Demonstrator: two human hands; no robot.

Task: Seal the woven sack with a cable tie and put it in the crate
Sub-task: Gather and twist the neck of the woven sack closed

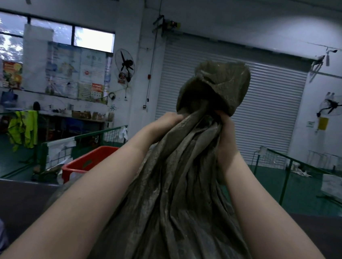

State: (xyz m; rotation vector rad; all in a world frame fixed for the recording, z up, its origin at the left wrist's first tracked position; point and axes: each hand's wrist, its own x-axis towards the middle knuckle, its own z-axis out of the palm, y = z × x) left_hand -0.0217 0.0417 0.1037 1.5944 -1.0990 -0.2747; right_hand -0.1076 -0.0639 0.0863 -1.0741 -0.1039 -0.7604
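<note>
The woven sack (180, 193), olive-brown and dull, stands upright in the near middle of the scene, its cloth drawn up in long folds to a bunched neck. Above the neck the loose mouth of the sack flares out and flops over like a hood. The left hand (167, 121) is closed on the left side of the neck, fingers wrapped into the gathered cloth. The right hand (226, 131) is clamped on the right side of the neck at about the same height, so the two hands squeeze the bunch between them. Both bare forearms reach up from the near edge of the view on either side of the sack.

Whether a cable tie is on the neck cannot be told. The sack's base sits at a dark table (10, 201) that crosses the near part of the scene. Beyond it, to the left, stands a red crate (86, 160) on the floor, beside a green mesh fence (84, 141). Far off is a shut roller door (273, 110).
</note>
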